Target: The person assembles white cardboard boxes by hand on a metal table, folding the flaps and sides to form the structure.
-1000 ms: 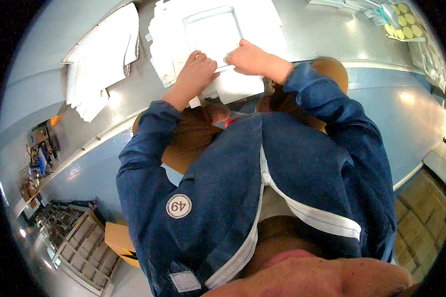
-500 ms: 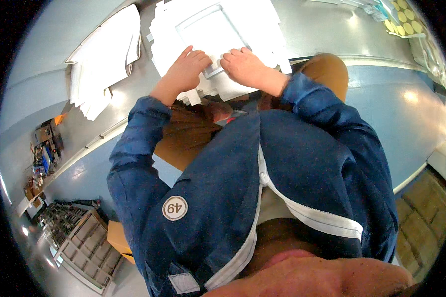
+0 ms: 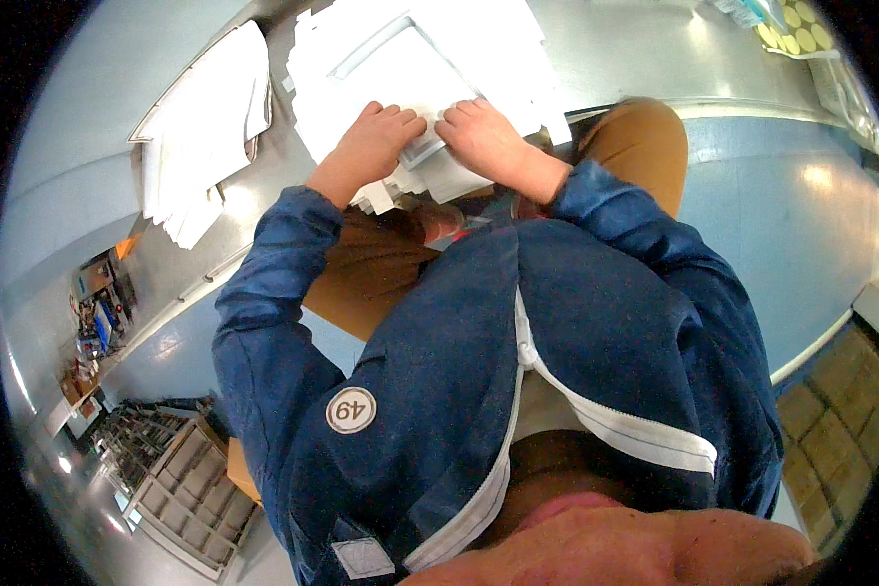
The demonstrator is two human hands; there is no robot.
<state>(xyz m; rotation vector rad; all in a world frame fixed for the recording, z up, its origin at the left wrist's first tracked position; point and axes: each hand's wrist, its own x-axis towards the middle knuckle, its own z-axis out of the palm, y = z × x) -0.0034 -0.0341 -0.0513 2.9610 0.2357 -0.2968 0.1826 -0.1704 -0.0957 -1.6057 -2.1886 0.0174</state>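
Observation:
A white cardboard piece [image 3: 410, 73] with a raised rectangular rim lies on top of a stack of flat white cardboard sheets [image 3: 313, 107]. At its near edge my left hand [image 3: 381, 139] is closed, fingers curled over the edge. My right hand [image 3: 477, 137] faces it from the right, its fingers likewise bent and pressed on the same near edge. A small gap lies between the two hands. Strong glare washes out the white surfaces, and the fingertips are partly hidden.
The stack rests on a shiny metal table [image 3: 645, 59]. Another pile of white sheets [image 3: 200, 127] stands to the left. A sheet with yellow discs [image 3: 801, 29] is at the far right. My bent knee [image 3: 640, 146] is by the table edge. A grey rack [image 3: 190, 488] stands lower left.
My left fingers, spread before, are now curled in, and that hand has moved slightly right. The rim of the white cardboard piece appears shifted a little up and left.

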